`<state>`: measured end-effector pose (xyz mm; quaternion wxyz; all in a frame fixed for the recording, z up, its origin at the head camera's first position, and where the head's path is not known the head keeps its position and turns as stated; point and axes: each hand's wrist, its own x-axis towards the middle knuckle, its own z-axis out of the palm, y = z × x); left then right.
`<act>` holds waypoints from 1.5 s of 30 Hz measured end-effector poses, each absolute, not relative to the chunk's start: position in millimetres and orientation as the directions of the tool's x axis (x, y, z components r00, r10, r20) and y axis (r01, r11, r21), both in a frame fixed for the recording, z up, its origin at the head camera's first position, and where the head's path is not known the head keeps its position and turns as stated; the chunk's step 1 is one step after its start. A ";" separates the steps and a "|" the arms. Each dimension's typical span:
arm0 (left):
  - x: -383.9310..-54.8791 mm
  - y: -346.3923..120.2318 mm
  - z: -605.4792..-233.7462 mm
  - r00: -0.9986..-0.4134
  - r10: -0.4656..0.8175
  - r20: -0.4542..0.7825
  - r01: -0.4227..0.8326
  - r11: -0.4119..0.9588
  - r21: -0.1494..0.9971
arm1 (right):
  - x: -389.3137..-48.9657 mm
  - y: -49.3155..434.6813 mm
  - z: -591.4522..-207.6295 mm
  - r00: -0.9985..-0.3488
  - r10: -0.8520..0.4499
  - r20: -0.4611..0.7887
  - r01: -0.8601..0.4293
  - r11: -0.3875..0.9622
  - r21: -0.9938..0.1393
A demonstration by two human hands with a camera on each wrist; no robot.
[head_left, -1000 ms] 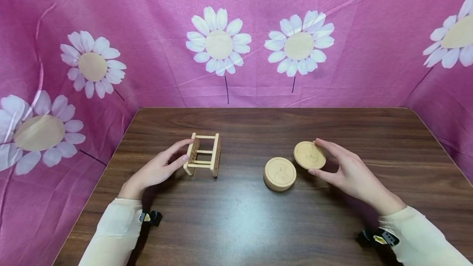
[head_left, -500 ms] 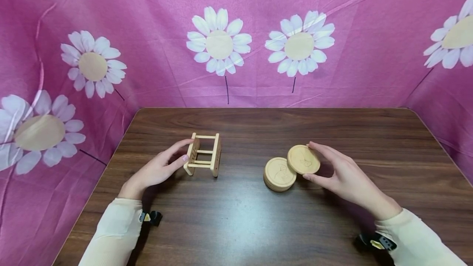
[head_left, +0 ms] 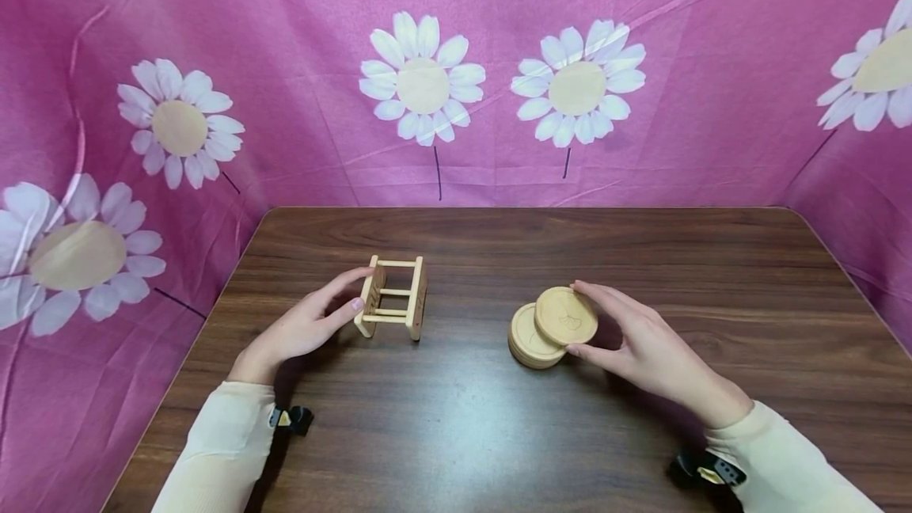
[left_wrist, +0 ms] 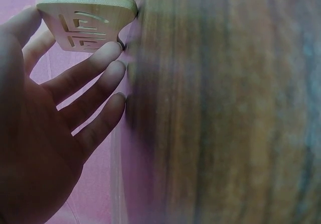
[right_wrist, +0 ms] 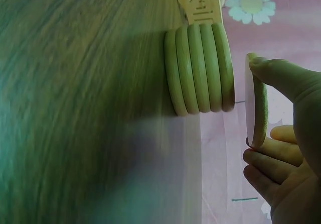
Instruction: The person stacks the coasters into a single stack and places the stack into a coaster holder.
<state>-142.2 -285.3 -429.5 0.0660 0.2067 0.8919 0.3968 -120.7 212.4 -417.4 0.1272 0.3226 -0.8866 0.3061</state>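
A slatted wooden coaster holder [head_left: 416, 299] stands left of centre on the table. My left hand [head_left: 306, 327] holds its left side panel, thumb at the near edge and forefinger at the far edge. In the left wrist view, cut-out marks show on that panel [left_wrist: 83, 25], and the other fingers extend below it. My right hand [head_left: 651, 351] pinches a round wooden coaster [head_left: 566, 317] by its rim between thumb and fingers. Beneath it sits a stack of several coasters [head_left: 526, 339], partly covered in the head view. A gap separates held coaster [right_wrist: 258, 108] and stack [right_wrist: 198, 68] in the right wrist view.
The dark wood-grain table [head_left: 456, 434] reaches back to a pink cloth [head_left: 492, 172] printed with white daisies, which also hangs at both sides. Black wrist cameras hang under the left sleeve [head_left: 221, 434] and the right sleeve [head_left: 777, 457].
My right hand has carried the coaster leftward and slightly nearer, from beside the stack to over much of it. The left hand and the holder have stayed in place.
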 end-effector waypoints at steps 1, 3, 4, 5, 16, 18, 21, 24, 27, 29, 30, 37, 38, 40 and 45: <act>-142.3 -285.3 -429.5 -0.906 0.422 0.047 0.317 0.599 0.736 | -120.6 210.9 -417.8 -0.757 -0.498 0.423 -0.653 0.602 -0.460; -142.3 -285.3 -429.5 -0.906 0.422 0.045 0.315 0.598 0.737 | -120.5 207.9 -419.0 -0.753 -0.504 0.422 -0.657 0.599 -0.458; -142.3 -285.3 -429.4 -0.906 0.421 0.043 0.313 0.598 0.738 | -120.4 206.5 -419.5 -0.752 -0.506 0.422 -0.659 0.598 -0.457; -142.4 -285.3 -429.3 -0.906 0.421 0.042 0.312 0.597 0.739 | -120.3 205.0 -420.0 -0.751 -0.509 0.422 -0.660 0.596 -0.457; -142.6 -285.5 -429.4 -0.909 0.415 0.032 0.300 0.600 0.742 | -116.5 192.3 -424.1 -0.749 -0.524 0.406 -0.662 0.619 -0.422; -142.6 -285.6 -429.6 -0.910 0.413 0.032 0.299 0.601 0.741 | -115.7 191.0 -424.7 -0.754 -0.524 0.395 -0.656 0.633 -0.411; -142.4 -285.7 -429.8 -0.911 0.411 0.029 0.295 0.603 0.741 | -114.6 189.9 -425.2 -0.756 -0.525 0.391 -0.654 0.642 -0.401; -142.2 -285.8 -429.8 -0.911 0.412 0.029 0.296 0.602 0.742 | -113.7 189.4 -425.5 -0.753 -0.525 0.396 -0.656 0.641 -0.399; -142.1 -285.9 -429.8 -0.909 0.416 0.033 0.300 0.598 0.743 | -113.3 189.1 -426.1 -0.748 -0.527 0.403 -0.662 0.637 -0.396; -142.0 -286.0 -429.8 -0.908 0.418 0.035 0.304 0.597 0.742 | -113.1 188.9 -426.7 -0.746 -0.527 0.408 -0.664 0.635 -0.394; -142.0 -286.0 -429.9 -0.907 0.419 0.037 0.306 0.597 0.742 | -113.1 188.9 -427.1 -0.744 -0.528 0.410 -0.666 0.635 -0.391; -142.9 -285.5 -430.4 -0.906 0.421 0.041 0.311 0.598 0.739 | -112.5 190.0 -430.0 -0.747 -0.520 0.414 -0.662 0.636 -0.397; -143.0 -285.5 -430.5 -0.906 0.420 0.040 0.311 0.600 0.737 | -112.2 189.9 -430.2 -0.750 -0.517 0.412 -0.659 0.637 -0.400; -143.0 -285.5 -430.4 -0.907 0.419 0.038 0.309 0.602 0.736 | -111.7 189.7 -430.7 -0.756 -0.514 0.405 -0.653 0.634 -0.415; -141.7 -286.2 -430.4 -0.911 0.412 0.037 0.305 0.608 0.733 | -109.9 189.8 -431.3 -0.768 -0.502 0.398 -0.641 0.615 -0.460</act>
